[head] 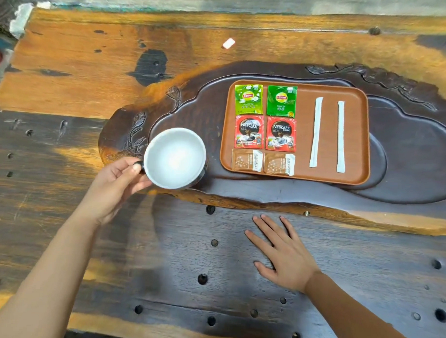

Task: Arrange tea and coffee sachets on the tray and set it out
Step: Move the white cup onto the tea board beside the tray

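Note:
A brown tray (357, 138) rests on a dark carved wooden tea board (407, 150). On its left half lie two green Lipton tea sachets (248, 99) (281, 101), two red Nescafe sachets (249, 131) (281, 134) below them, and two brown sachets (247, 160) (279, 164) at the near edge. Two white paper-wrapped sticks (316, 133) (341, 136) lie on the right half. My left hand (115, 187) grips the dark handle of a cup with a white inside (174, 158), left of the tray. My right hand (284, 254) lies flat on the table, fingers spread.
The wooden table (93, 75) is worn, orange and dark, with several round holes near the front. A small white scrap (228, 43) lies on the far part of the table. The table's far edge runs along the top of the view.

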